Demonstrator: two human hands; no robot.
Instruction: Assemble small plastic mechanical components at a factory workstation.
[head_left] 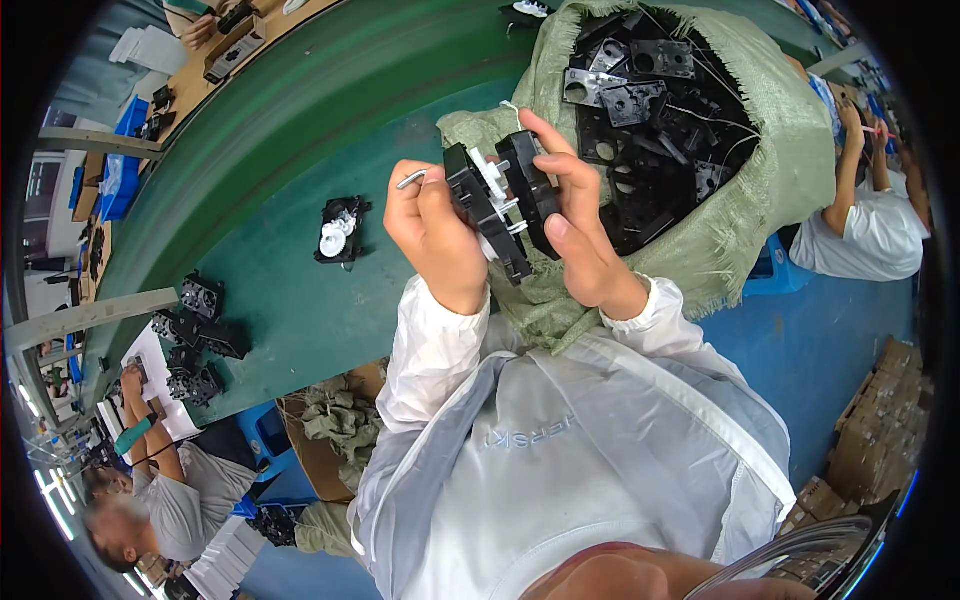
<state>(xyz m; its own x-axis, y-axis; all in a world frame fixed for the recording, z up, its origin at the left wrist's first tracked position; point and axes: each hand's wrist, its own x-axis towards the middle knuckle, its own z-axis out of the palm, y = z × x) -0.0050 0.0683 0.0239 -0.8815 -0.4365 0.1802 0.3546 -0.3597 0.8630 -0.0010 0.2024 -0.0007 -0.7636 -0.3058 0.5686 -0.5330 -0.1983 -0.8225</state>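
Left hand [432,232] grip pinches black plastic housing with white gears [487,205]; right hand [577,228] grips second black half [530,190]. Inner faces hidden.

You are on a factory assembly floor. The long green conveyor belt [290,110] is the anchor: black plastic housings [195,335] lie in clusters on it, and a woven sack [740,200] full of the same black parts [650,110] rests against its near edge. Seated workers [170,500] line both sides of it, with stacked cardboard cartons [870,440] on the blue floor [820,340] off to its right.
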